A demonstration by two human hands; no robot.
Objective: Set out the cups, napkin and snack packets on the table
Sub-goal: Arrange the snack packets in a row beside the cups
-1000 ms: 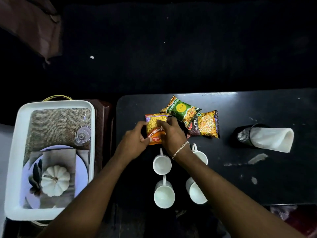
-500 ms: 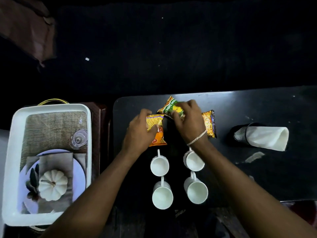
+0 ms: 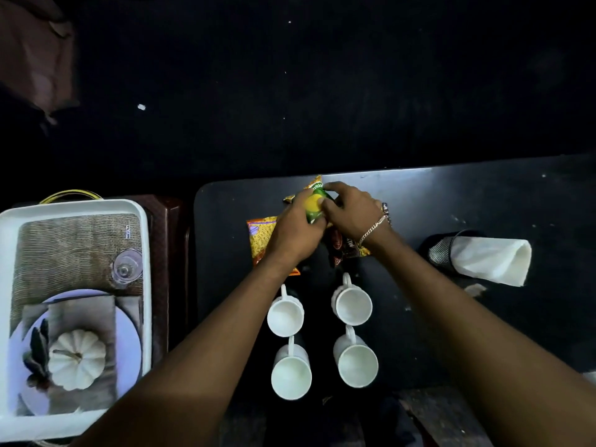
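Note:
Both hands meet on a green snack packet (image 3: 314,203) near the far edge of the black table (image 3: 451,201). My left hand (image 3: 295,229) grips its near side and my right hand (image 3: 350,209), with a bracelet at the wrist, pinches its far side. An orange packet (image 3: 259,235) lies flat to the left, partly under my left wrist. A dark "mixture" packet (image 3: 345,248) lies under my right wrist. Several white cups (image 3: 285,316) stand in two rows in front, handles pointing away. A white napkin (image 3: 490,261) sits rolled in a tipped mesh holder (image 3: 440,251) at the right.
A white tray (image 3: 146,285) sits left of the table on a brown stand, holding a burlap mat, an upturned glass (image 3: 126,269), a plate and a small white pumpkin (image 3: 75,359). Dark floor lies beyond the table's far edge.
My left hand has left the orange packet and joined the right hand on the green packet. Both hands have shifted toward the table's far edge.

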